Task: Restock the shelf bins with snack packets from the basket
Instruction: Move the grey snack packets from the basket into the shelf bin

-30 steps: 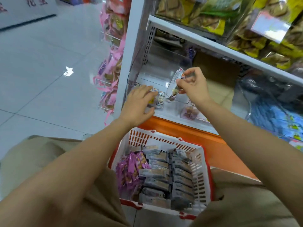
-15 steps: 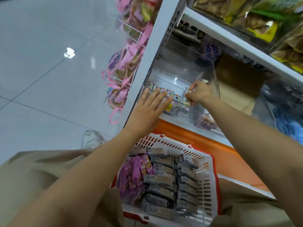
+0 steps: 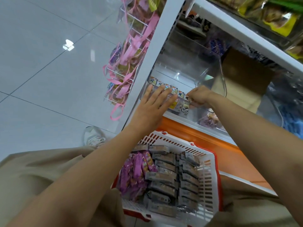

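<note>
A clear plastic shelf bin (image 3: 188, 69) on the low shelf holds a row of small snack packets (image 3: 158, 83) along its front wall. My left hand (image 3: 155, 104) lies flat with straight fingers against the bin's front, over the packets. My right hand (image 3: 199, 97) is curled at the right end of the row and pinches a small packet (image 3: 186, 104) there. On my lap sits a white and red basket (image 3: 208, 177) filled with grey-brown packets (image 3: 164, 176) and purple packets (image 3: 136, 174).
A white upright post (image 3: 161, 40) borders the bin on the left, with pink-ribboned bags (image 3: 126, 74) hanging on a wire rack beyond it. An orange base (image 3: 196, 138) runs under the shelf. A second clear bin (image 3: 211, 120) stands to the right. My shoe (image 3: 93, 138) rests on grey tiles.
My right hand carried the packet down from above the bin to the right end of the row. My left hand flattened against the bin's front. The view tilted down.
</note>
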A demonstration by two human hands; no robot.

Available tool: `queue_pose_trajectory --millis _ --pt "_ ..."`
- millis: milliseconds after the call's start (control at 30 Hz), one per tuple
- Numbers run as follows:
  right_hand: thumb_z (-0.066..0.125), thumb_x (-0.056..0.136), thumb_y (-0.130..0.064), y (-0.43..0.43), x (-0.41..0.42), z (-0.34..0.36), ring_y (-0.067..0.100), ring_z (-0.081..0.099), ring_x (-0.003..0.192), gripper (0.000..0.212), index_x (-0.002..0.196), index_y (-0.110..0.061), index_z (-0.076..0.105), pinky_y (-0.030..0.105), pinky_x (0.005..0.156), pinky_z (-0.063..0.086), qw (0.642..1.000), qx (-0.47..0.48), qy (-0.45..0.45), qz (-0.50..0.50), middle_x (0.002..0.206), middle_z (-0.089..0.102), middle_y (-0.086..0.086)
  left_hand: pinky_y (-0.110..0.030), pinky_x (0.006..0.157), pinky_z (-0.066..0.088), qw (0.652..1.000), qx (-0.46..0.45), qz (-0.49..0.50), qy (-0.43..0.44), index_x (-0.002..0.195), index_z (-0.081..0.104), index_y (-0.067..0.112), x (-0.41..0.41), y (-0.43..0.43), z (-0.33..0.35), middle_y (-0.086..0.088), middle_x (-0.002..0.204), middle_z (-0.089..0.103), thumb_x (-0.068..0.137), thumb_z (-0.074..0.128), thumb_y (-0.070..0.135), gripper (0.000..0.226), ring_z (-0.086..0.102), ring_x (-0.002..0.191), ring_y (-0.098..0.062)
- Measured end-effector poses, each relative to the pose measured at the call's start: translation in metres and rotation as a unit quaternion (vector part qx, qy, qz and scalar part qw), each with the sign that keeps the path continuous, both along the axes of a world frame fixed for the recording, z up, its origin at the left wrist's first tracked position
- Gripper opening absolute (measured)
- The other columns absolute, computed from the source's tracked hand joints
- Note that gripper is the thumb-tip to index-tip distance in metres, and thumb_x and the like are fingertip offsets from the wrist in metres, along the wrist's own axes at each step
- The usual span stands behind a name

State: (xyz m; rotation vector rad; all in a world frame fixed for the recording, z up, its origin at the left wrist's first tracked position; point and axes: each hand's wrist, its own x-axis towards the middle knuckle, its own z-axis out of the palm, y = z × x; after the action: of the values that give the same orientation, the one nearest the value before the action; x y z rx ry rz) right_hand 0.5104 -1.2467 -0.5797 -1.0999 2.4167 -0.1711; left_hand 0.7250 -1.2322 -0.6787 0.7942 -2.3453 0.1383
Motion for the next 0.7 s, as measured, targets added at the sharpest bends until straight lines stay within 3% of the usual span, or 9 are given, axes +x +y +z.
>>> queue_pose_trajectory --millis 67,133,233,333,433,567,700 --pt "0.052 0.095 -0.009 0.004 0.001 0.003 0.023 0.057 0.085 0.035 0.128 0.001 0.057 0.031 0.072 0.055 1.0 0.008 -0.012 0.003 0.126 0.061 0.023 -0.053 0.12 0.007 1.0 0.006 0.003 0.001 0.15 0.029 0.019 0.0 0.002 0.002 -0.012 0.153 0.037 0.07 0.069 0.004 0.09 0.023 0.145 -0.032" --pt "0.052 0.096 -0.009 0.008 0.005 0.008 0.024 0.058 0.092 0.038 0.134 -0.004 0.053 0.037 0.087 0.054 1.0 -0.013 0.0 0.025 0.131 0.058 0.018 -0.052 0.12 0.003 1.0 0.015 0.005 -0.003 0.15 0.027 0.019 0.0 0.005 0.005 -0.012 0.154 0.036 0.07 0.069 0.003 0.092 0.024 0.146 -0.032" --pt "0.055 0.095 -0.013 0.018 0.016 0.019 0.019 0.062 0.092 0.036 0.131 -0.014 0.058 0.039 0.099 0.05 0.988 -0.138 0.015 0.067 0.125 0.062 0.009 -0.049 0.121 -0.003 1.0 0.011 0.018 -0.013 0.153 0.024 0.018 0.001 0.01 0.007 -0.013 0.157 0.032 0.072 0.066 0.003 0.092 0.019 0.147 -0.032" --pt "0.054 0.095 -0.014 0.036 0.03 0.029 0.014 0.065 0.082 0.024 0.116 -0.017 0.065 0.037 0.086 0.057 0.959 -0.264 -0.019 0.104 0.106 0.066 0.003 -0.05 0.121 -0.003 0.999 0.008 0.046 -0.014 0.154 0.027 0.014 0.0 0.02 0.011 -0.015 0.159 0.024 0.076 0.06 0.005 0.084 0.012 0.149 -0.033" --pt "0.054 0.096 -0.011 0.065 0.042 0.034 0.014 0.068 0.072 0.015 0.102 -0.014 0.067 0.033 0.069 0.06 0.931 -0.328 -0.092 0.134 0.091 0.065 0.001 -0.052 0.117 0.011 0.998 0.012 0.055 -0.003 0.146 0.039 0.01 -0.005 0.035 0.012 -0.018 0.149 0.037 0.073 0.062 0.009 0.077 0.022 0.141 -0.035" --pt "0.058 0.095 -0.015 0.107 0.038 0.017 0.009 0.065 0.058 0.015 0.093 -0.006 0.069 0.029 0.057 0.057 0.928 -0.33 -0.09 0.149 0.081 0.067 0.007 -0.048 0.103 0.026 0.999 -0.016 -0.007 -0.032 0.125 0.053 0.011 -0.015 0.053 0.003 -0.017 0.126 0.054 0.066 0.071 0.017 0.062 0.037 0.121 -0.034" --pt "0.061 0.094 -0.017 0.148 0.018 -0.033 0.015 0.066 0.063 0.012 0.085 -0.013 0.068 0.032 0.062 0.056 0.945 -0.282 -0.075 0.15 0.072 0.068 0.0 -0.046 0.099 0.031 0.991 -0.009 -0.058 -0.118 0.114 0.058 0.01 -0.025 0.064 -0.017 -0.015 0.12 0.056 0.068 0.071 0.022 0.049 0.043 0.115 -0.035"
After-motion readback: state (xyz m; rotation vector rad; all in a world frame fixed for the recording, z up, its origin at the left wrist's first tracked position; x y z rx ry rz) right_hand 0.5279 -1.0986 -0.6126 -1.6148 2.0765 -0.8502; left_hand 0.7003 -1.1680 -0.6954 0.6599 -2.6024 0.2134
